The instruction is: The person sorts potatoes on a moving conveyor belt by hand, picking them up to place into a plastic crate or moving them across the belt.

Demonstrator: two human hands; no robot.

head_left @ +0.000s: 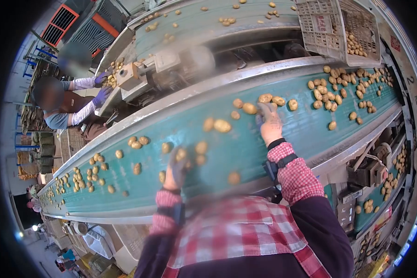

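Left hand (pixel 177 163) touches a potato (pixel 181 154); right hand (pixel 268 121) reaches beside another potato (pixel 265 98).

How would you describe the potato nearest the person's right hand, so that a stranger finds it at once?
Start at the long green conveyor belt running across the view. Follow the checked sleeve to the gloved right hand. The round yellow potato lies just left of its fingertips, larger and smoother than the two brown-speckled potatoes above the hand.

Beyond your belt you have: a grey plastic crate (pixel 338 28) upper right, a motor housing (pixel 171 69), two co-workers in purple gloves (pixel 99 97).
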